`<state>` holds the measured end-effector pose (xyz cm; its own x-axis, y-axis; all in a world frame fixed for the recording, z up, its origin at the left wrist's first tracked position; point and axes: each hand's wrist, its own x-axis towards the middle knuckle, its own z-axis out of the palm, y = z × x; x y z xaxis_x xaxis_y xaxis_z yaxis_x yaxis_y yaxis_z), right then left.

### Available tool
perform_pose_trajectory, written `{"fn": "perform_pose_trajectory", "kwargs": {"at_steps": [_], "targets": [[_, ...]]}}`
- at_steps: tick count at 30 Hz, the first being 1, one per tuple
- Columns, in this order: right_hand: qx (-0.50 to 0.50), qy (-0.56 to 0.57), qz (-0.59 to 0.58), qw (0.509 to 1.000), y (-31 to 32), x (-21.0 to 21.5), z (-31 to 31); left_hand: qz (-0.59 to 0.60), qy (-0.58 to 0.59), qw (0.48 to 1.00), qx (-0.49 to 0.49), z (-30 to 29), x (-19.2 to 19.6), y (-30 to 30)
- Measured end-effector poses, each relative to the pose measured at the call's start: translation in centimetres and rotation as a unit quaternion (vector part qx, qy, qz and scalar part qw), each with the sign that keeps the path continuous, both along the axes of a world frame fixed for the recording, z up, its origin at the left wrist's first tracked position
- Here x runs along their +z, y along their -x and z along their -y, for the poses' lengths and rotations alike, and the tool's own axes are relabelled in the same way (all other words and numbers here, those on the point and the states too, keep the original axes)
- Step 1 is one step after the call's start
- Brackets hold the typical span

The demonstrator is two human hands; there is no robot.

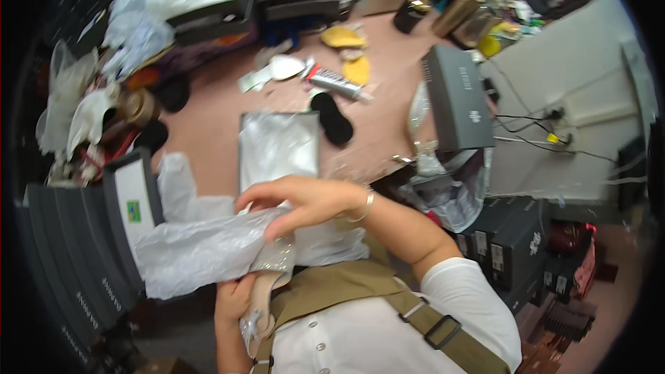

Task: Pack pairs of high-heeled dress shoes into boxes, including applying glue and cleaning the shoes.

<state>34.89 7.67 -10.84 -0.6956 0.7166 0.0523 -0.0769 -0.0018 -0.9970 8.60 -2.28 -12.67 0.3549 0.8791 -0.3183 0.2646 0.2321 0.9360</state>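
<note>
Low in front of me, my left hand (234, 299) grips a beige shoe (276, 263) with a glittery band, its sole side toward my body. White tissue paper (201, 253) stretches across the shoe's far end and off to the left. Over that end, my right hand (305, 201) has fingers and thumb curled around an edge of the tissue paper. A thin bracelet circles the right wrist. Just beyond my hands lies an open shoebox (242, 145) lined with more white tissue. The palm of my left hand is partly hidden.
On the pinkish table lie a black insole (332, 119), a glue tube (336, 83) and yellow sponge pieces (357, 69). A grey shoebox (457, 97) stands at the right. Dark shoeboxes (69, 256) are stacked at the left, others (509, 235) at lower right. Cables (533, 121) hang along the wall.
</note>
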Motion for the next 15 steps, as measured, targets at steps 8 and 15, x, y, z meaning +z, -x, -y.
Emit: {"fn": "perform_pose_trajectory", "kwargs": {"at_steps": [8, 15], "targets": [[-0.002, -0.286, 0.111, 0.952, 2.9, 3.5, 2.0, 0.029, 0.016, 0.997, 0.065, -1.1, -3.5, 1.5], [-0.036, -0.573, 0.344, 0.743, 4.8, 1.5, 7.0, 0.281, 0.021, 0.945, 0.169, -1.7, -2.7, -3.0]]}}
